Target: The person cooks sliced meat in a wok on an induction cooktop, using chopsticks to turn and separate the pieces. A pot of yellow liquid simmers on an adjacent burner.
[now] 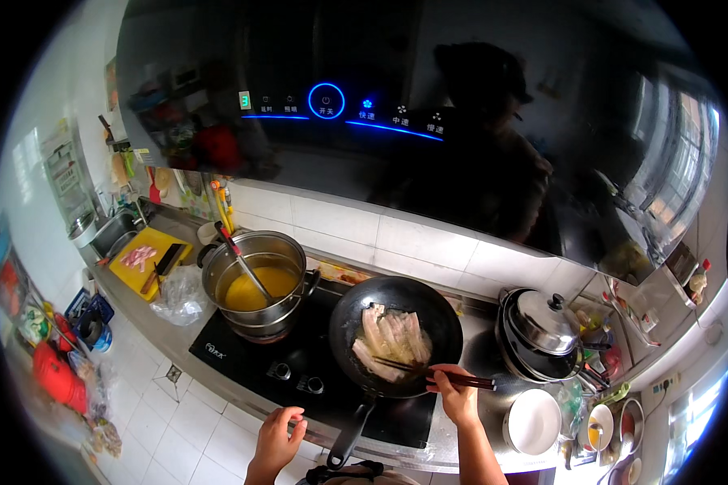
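My right hand holds a pair of dark chopsticks over the near right rim of a black wok. The chopstick tips reach the near edge of pale meat slices lying in the wok. My left hand is empty, fingers loosely curled and apart, in front of the cooktop's near edge and left of the wok's handle. On the left of the black cooktop stands a steel pot of yellow liquid, with a red-and-black-handled ladle in it.
Left lie a yellow cutting board with raw meat and a cleaver, and a clear plastic bag. Right are a white bowl, stacked pans under a steel lid, and a small bowl. A black range hood overhangs the stove.
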